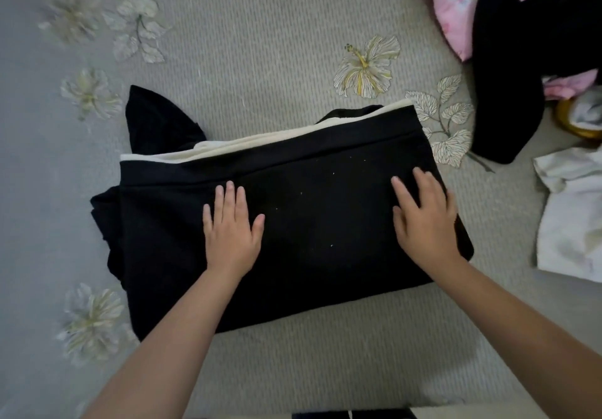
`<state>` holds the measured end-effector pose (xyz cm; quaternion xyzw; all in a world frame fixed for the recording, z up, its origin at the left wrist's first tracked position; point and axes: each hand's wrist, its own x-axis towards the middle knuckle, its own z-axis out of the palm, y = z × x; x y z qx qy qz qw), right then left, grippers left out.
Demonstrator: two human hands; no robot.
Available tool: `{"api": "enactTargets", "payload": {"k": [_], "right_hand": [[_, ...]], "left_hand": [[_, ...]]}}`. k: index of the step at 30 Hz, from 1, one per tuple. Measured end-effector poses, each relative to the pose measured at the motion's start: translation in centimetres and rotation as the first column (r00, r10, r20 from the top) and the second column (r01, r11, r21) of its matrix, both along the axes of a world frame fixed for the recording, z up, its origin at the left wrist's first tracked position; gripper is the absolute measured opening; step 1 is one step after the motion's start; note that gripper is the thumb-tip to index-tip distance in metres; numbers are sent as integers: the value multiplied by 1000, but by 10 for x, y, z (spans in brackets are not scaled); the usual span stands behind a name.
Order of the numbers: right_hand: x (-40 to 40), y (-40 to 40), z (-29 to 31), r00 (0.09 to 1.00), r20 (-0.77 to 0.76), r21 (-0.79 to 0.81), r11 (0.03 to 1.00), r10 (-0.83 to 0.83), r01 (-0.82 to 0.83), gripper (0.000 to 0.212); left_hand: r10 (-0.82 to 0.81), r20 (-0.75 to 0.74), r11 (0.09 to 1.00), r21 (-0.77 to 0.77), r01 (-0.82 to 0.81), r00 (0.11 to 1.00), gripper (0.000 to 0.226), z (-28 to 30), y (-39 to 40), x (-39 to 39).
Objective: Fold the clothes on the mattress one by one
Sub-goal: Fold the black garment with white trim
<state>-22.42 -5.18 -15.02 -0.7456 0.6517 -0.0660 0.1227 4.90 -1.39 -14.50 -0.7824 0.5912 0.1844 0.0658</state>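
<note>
A black garment (309,223) with a cream lining along its far edge lies folded into a rough rectangle in the middle of the mattress (260,44). A black corner of it sticks out at the far left. My left hand (232,229) lies flat on the left half of the fold, fingers straight. My right hand (423,220) presses flat on the right half near the garment's right edge, fingers spread.
At the far right lies a heap of clothes: a pink printed piece (456,4), a black garment (508,66) and a white one (573,213). A gold-rimmed object (570,122) peeks out between them. The mattress cover is grey with flower prints.
</note>
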Motion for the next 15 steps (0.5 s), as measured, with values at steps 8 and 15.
{"api": "enactTargets", "payload": {"k": [8,15], "right_hand": [[45,69,17,773,-104,215,773,625,-596,97],[136,98,10,429,-276,337,505,860,-795,65]], "left_hand": [[185,44,981,-60,-182,982,60,4,69,21],[150,192,980,97,-171,970,58,21,83,57]]}}
